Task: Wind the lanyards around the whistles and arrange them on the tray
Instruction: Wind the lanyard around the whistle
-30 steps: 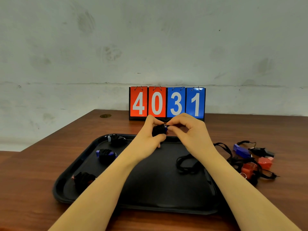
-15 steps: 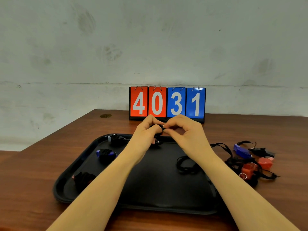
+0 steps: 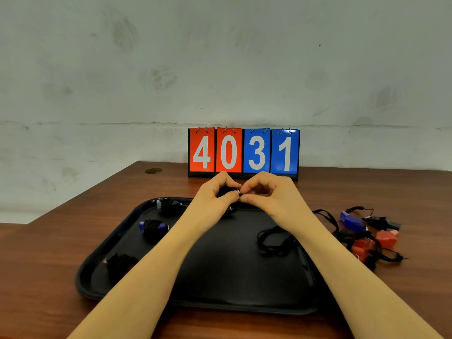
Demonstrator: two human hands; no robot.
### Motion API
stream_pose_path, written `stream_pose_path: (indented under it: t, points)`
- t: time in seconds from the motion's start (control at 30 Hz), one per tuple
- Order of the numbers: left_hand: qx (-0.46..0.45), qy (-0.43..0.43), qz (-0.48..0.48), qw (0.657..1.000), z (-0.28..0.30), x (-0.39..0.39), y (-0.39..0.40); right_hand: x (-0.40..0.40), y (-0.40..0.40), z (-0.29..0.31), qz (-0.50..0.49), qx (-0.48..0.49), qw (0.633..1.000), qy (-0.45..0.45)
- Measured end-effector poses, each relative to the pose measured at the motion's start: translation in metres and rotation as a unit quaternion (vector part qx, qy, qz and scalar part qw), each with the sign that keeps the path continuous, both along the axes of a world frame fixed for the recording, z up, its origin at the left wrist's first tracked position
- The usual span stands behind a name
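Note:
Above the far rim of the black tray [image 3: 220, 285], my left hand [image 3: 212, 199] grips a dark lanyard-wound whistle [image 3: 223, 192], mostly hidden by the fingers. My right hand [image 3: 271, 194] pinches its small metal ring [image 3: 239, 191] between thumb and fingertip. Three wound whistles lie along the tray's left side: a black one [image 3: 168, 206], a blue one [image 3: 152, 226] and a red-tipped one [image 3: 119, 263]. A loose black lanyard [image 3: 274, 241] lies on the tray's right part. Unwound whistles lie on the table at the right, among them a blue [image 3: 352, 220] and a red [image 3: 386, 237].
A flip scoreboard [image 3: 243, 151] reading 4031 stands at the back of the brown wooden table [image 3: 49, 253], against a grey wall. A tangle of black lanyards [image 3: 381, 255] spreads around the loose whistles. The table's left edge runs diagonally.
Both hands have stayed above the tray's far rim. The left fingers have curled tighter over the wound whistle, and the right fingertips now pinch the metal ring.

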State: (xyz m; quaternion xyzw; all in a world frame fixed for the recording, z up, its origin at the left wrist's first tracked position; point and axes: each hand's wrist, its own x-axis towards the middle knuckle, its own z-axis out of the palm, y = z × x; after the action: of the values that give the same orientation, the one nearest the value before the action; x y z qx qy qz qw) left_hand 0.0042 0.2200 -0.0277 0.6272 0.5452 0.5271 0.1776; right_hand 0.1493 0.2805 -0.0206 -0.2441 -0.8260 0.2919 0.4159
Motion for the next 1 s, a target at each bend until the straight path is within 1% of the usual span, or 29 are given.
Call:
stream_pose_path:
  t: [0.17, 0.33, 0.57, 0.8, 1.0]
  points:
    - [-0.017, 0.028, 0.002, 0.999, -0.0002, -0.0009, -0.0003, 0.0049, 0.0006, 0.0030, 0.004, -0.022, 0.999, -0.030]
    - [-0.036, 0.043, -0.009, 0.998, -0.0002, -0.0011, -0.0003, 0.0054, -0.0007, 0.0047, 0.004, -0.023, 0.998, -0.060]
    - [-0.050, 0.060, -0.016, 0.997, -0.0002, 0.0003, -0.0008, 0.0045, -0.0008, 0.0038, 0.002, -0.030, 0.997, -0.065]
    - [-0.047, 0.039, 0.006, 0.998, 0.0001, 0.0003, -0.0011, 0.0057, 0.0005, 0.0015, 0.000, -0.036, 0.998, -0.042]
    - [-0.057, 0.028, 0.011, 0.998, -0.0003, 0.0011, -0.0002, 0.0057, 0.0000, 0.0010, -0.003, -0.017, 0.998, -0.053]
